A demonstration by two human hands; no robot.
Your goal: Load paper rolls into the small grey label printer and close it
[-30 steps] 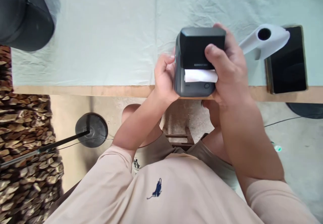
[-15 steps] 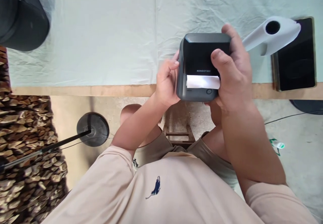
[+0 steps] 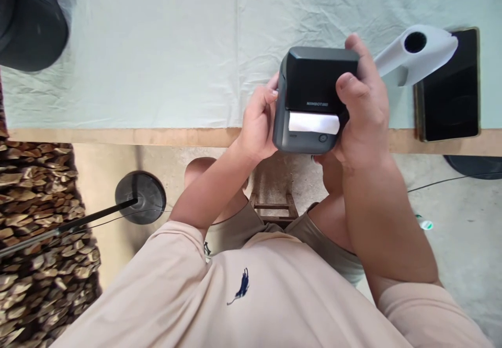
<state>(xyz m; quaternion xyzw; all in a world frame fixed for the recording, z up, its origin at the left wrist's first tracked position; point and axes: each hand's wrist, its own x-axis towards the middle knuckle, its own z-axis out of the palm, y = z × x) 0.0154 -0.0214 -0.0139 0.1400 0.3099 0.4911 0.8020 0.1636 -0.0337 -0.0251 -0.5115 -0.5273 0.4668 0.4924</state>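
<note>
Both my hands hold a dark grey and black label printer [image 3: 321,78] above the table's front edge. A strip of white label paper [image 3: 312,123] sticks out of its slot, just over a round power button. My left hand [image 3: 259,120] is closed on the printer's left side, its thumb at the edge. On the right side my right hand [image 3: 364,112] grips it, with the thumb bent near the black lid and a finger at the far corner. The fingers under the printer are hidden.
A white roll of paper [image 3: 431,55] with a dark core overlaps a black phone [image 3: 451,91] at right. A black bag-like object [image 3: 35,23] stands at the far left of the cloth-covered table [image 3: 157,49]. Below are a round stand base [image 3: 141,196] and stacked firewood [image 3: 39,222].
My right thumb has shifted slightly right, towards the edge of the printer's lid. The whole view has moved a little; the printer stays in both hands.
</note>
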